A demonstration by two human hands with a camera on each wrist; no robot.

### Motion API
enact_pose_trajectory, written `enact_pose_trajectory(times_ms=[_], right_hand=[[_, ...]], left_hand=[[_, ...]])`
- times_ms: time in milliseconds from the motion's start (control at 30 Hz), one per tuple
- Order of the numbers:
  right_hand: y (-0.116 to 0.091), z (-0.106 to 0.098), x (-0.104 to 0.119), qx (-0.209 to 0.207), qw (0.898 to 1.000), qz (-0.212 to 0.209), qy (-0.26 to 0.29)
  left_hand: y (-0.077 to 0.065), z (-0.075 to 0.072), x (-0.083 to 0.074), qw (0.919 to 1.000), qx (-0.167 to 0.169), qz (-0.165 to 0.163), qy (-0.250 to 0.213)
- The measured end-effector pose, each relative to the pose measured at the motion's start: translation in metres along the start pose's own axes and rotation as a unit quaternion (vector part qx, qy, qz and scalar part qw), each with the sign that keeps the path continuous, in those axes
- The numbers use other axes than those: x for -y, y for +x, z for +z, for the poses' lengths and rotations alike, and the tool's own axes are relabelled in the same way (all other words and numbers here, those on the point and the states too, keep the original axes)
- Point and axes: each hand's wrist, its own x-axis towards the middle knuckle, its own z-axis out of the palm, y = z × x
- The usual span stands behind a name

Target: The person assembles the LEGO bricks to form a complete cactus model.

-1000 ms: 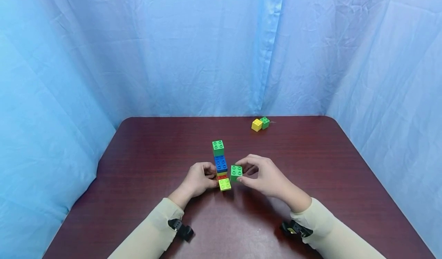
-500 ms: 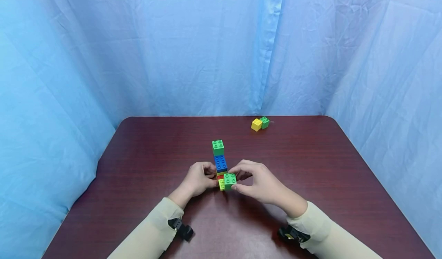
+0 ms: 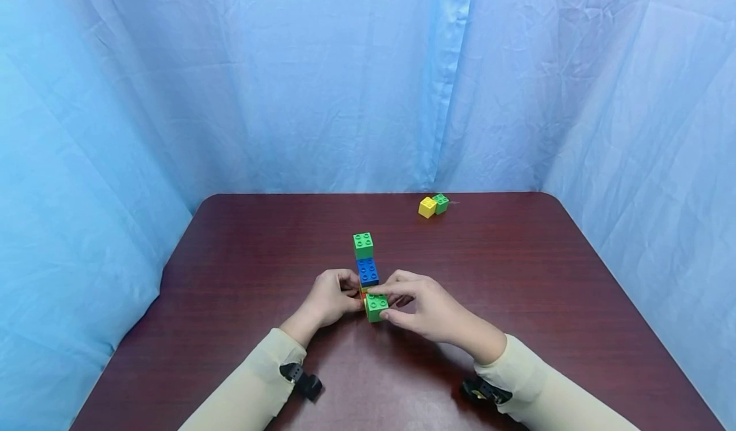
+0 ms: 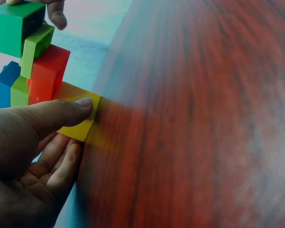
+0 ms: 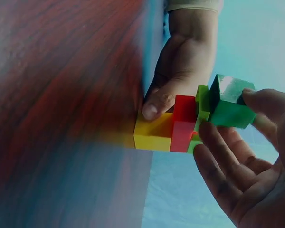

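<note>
A tower of toy building bricks stands between the two hands. Its yellow brick rests on the table, and the left hand pinches that brick between thumb and fingers. Over the yellow comes a red brick, with a thin lime brick jutting from it toward the person. Farther back on the tower are a blue brick and a green brick on top. With thumb and fingers the right hand holds another green brick right over the lime one, slightly tilted in the right wrist view.
Toward the far edge of the dark red table lie a loose yellow brick and a green brick, side by side. Light blue curtains hang behind the table and along both sides.
The right hand has carried its green brick left and toward the person, from beside the tower to over the lime brick, which it now covers in the head view. The left hand has stayed put.
</note>
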Motion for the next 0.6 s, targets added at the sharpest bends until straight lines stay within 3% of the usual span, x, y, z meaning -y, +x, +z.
enact_pose_trajectory(times_ms=[200, 433, 600], right_hand=[[-0.0017, 0.0011, 0.0012, 0.018, 1.0, 0.012, -0.008], [-0.002, 0.0041, -0.0024, 0.016, 0.999, 0.015, 0.044], [-0.0013, 0.0053, -0.0031, 0.007, 0.999, 0.014, 0.049]], left_hand=[[-0.0001, -0.0004, -0.0004, 1.0, 0.0, 0.0, 0.002], [0.0003, -0.0001, -0.0006, 1.0, 0.001, -0.005, 0.001], [-0.0005, -0.0006, -0.001, 1.0, 0.003, -0.007, 0.002]])
